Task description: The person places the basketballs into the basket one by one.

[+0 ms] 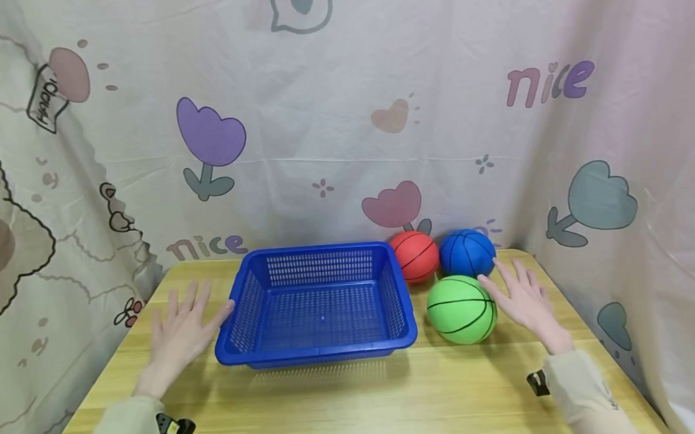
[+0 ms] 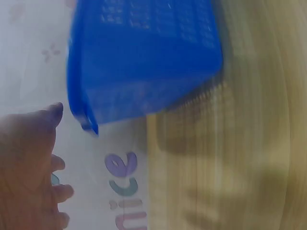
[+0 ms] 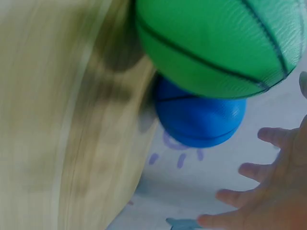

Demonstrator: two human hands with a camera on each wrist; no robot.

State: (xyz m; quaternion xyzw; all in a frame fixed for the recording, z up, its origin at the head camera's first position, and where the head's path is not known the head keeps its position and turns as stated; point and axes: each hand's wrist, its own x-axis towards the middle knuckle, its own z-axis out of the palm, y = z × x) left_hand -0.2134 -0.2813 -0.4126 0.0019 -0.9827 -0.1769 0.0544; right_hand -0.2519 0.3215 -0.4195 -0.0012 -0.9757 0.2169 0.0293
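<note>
A blue plastic basket [image 1: 320,350] with perforated sides stands on the wooden table, nothing in it. My left hand [image 1: 180,329] is spread beside the basket's left side, its thumb tip right at the rim in the head view. To the basket's right sit three small basketballs: a red ball [image 1: 415,256] at the back, a blue ball [image 1: 468,253] beside it and a green ball [image 1: 461,310] in front. My right hand [image 1: 525,299], fingers spread, is just right of the green ball and holds nothing. In the right wrist view the green ball [image 3: 220,43] overlaps the blue one.
The light wooden table [image 1: 337,413] ends at a printed curtain [image 1: 316,111] that hangs behind it and along both sides. The red and blue balls sit near the table's back edge. A small black device [image 1: 176,431] is strapped at each wrist.
</note>
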